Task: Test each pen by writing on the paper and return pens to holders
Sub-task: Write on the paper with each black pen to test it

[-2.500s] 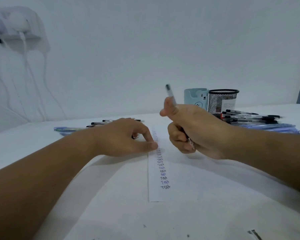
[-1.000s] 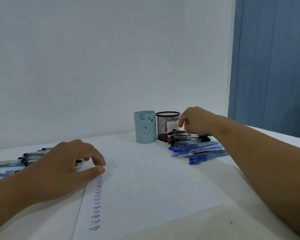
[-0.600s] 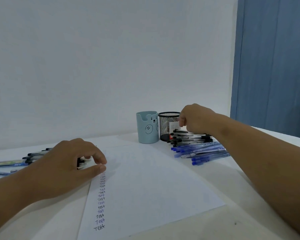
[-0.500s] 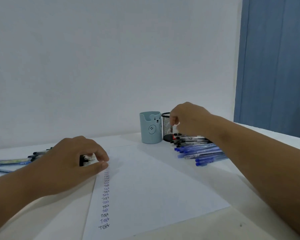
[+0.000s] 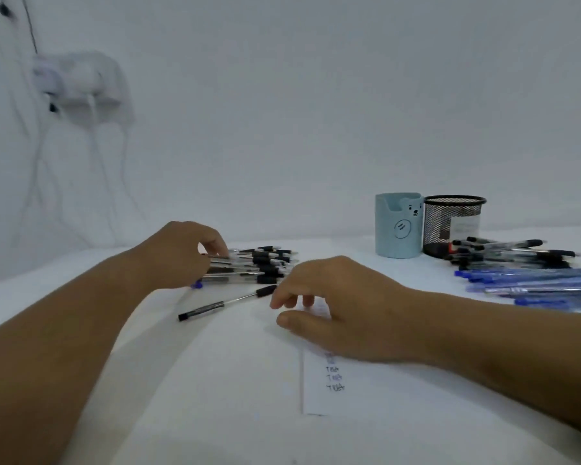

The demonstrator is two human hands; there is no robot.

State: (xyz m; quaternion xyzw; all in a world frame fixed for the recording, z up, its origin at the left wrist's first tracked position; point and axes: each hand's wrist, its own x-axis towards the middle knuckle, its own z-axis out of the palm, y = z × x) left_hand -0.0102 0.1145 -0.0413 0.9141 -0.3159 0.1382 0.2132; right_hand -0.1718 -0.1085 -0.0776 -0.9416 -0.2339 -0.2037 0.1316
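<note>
My left hand [image 5: 182, 253] reaches to the left pile of black pens [image 5: 262, 265], its bent fingertips touching the top pens; no pen is visibly lifted. One black pen [image 5: 228, 302] lies apart from that pile, just in front of it. My right hand [image 5: 336, 307] hovers over the top left of the white paper [image 5: 366, 397], fingers loosely curled and holding nothing, fingertips close to that pen's cap. A column of "Test" words [image 5: 334, 377] shows below my right hand. The light blue bear holder [image 5: 398, 226] and black mesh holder [image 5: 453, 226] stand at the back right.
More black pens [image 5: 510, 251] and a heap of blue pens [image 5: 534, 283] lie right of the holders. A wall socket with hanging cables [image 5: 78, 85] is at the upper left. The white table [image 5: 215, 414] runs to the wall.
My right hand left the pens by the holders and came over the paper. My left hand moved off the paper to the left pen pile. The view swung left.
</note>
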